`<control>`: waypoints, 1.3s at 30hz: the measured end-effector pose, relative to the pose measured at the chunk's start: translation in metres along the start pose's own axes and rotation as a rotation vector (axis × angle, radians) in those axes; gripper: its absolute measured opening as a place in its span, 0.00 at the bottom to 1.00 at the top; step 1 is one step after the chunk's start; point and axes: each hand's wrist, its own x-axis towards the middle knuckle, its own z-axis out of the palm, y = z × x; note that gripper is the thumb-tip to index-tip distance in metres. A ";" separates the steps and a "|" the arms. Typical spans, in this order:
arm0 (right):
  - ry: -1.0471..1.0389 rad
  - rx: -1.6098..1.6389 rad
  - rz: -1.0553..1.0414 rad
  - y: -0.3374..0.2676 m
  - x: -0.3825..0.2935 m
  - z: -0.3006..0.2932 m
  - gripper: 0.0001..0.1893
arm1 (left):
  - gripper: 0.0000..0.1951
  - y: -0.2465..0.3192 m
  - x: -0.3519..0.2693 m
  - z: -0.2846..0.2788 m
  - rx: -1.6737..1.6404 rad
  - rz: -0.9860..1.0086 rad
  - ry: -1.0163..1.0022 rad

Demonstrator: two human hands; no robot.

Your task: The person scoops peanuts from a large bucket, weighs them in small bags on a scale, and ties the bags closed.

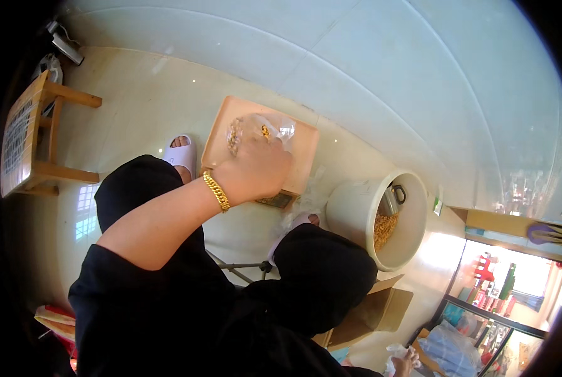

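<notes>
My left hand (267, 162), wearing a gold bracelet (216, 191) and a gold ring (265, 131), is curled over a clear plastic bag (285, 126). Small pale pieces (234, 136), perhaps nuts or beans, lie in the bag's left part. My fingertips are hidden under the blurred hand. The bag rests on a peach-coloured plastic stool or box (304, 141) between my feet. Far off to the lower right, my right hand (406, 363) grips a crumpled clear plastic bag (396, 351), partly cut off by the picture's edge.
A tipped-looking white bucket (347, 200) holds tan kernels (384, 228) and a metal cup (390, 200). An open cardboard box (366, 315) is by my right knee. At left is a wooden stool (52, 169). A glass cabinet (493, 315) fills the lower right, and a pale wall (356, 56) rises ahead.
</notes>
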 end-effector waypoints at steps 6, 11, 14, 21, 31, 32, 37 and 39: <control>-0.273 -0.033 -0.044 -0.052 -0.009 -0.051 0.52 | 0.15 -0.010 -0.007 -0.001 -0.039 -0.018 -0.064; -0.264 0.105 -0.092 -0.030 0.009 -0.024 0.31 | 0.14 -0.010 -0.007 -0.005 -0.042 -0.043 -0.090; -0.021 0.146 -0.136 -0.011 0.023 -0.005 0.19 | 0.14 -0.009 -0.010 -0.006 -0.039 -0.022 -0.066; 0.247 0.588 -0.306 -0.029 0.003 -0.154 0.19 | 0.14 -0.002 -0.006 0.004 -0.011 0.052 0.008; -0.420 1.530 -0.912 -0.335 -0.043 -0.316 0.18 | 0.14 0.005 -0.006 -0.004 0.028 0.034 0.058; -0.517 1.588 -0.853 -0.374 -0.051 -0.315 0.20 | 0.14 0.004 -0.006 -0.004 0.034 0.015 0.056; -0.261 1.111 -1.106 -0.516 -0.085 -0.268 0.19 | 0.14 -0.007 -0.007 0.003 0.138 0.011 0.177; -0.057 0.923 -1.155 -0.549 -0.086 -0.230 0.20 | 0.14 -0.007 -0.009 -0.003 0.165 -0.003 0.141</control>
